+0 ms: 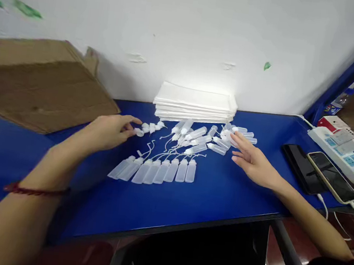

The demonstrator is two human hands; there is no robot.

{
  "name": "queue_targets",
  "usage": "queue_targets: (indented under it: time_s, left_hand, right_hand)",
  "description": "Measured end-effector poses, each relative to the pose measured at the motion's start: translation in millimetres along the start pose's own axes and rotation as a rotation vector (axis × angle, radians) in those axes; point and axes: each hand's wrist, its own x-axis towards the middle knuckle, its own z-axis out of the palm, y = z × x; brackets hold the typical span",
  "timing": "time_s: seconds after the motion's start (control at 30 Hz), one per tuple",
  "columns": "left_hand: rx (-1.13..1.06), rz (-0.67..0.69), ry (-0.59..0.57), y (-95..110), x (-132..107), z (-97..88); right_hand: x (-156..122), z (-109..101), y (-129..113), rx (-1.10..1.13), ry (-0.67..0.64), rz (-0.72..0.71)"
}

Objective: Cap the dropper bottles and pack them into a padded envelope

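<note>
My left hand [112, 131] is at the left end of a short row of small white caps [152, 128], its fingers parted and the fingertips close to the nearest cap. Whether they touch it, I cannot make out. Over the right side of a loose heap of translucent plastic squeeze bottles [199, 139] is my right hand [251, 159], fingers stretched out, the fingertips at a bottle. Nothing is gripped in it. In front of the heap lies a row of several similar bottles [162, 171], side by side, with thin white strips trailing from their necks.
A stack of white sheets [196, 102] stands against the wall behind the heap. Cardboard [41, 81] leans at the left. On the right lie two phones [333, 177] with cables, beside a white power strip [348, 155]. The blue table's front edge [184, 228] runs below.
</note>
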Motion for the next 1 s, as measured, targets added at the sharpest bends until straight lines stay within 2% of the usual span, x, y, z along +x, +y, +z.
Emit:
queue_targets:
  time_s: [0.17,0.27,0.63,0.83,1.0]
  left_hand:
    - [0.007,-0.007,-0.008,5.4,1.0,2.4]
    - [0.015,-0.018,-0.006,6.4,-1.6,0.1]
    - [0.025,-0.047,0.052,9.3,-10.0,-1.8]
    - [0.029,-0.052,0.092,15.3,-15.0,-3.9]
    - [0.037,-0.043,0.115,20.4,-17.8,-4.8]
  right_hand:
    - [-1.4,2.9,-0.8,-0.118,-0.075,-0.088]
    - [-1.3,3.3,1.4,-0.172,-0.067,-0.094]
    - [6.5,7.5,9.2,-0.254,0.033,-0.023]
    - [7.4,7.4,21.7,-0.339,0.104,0.151]
    - [6.3,4.5,17.1,-0.230,0.136,0.101]
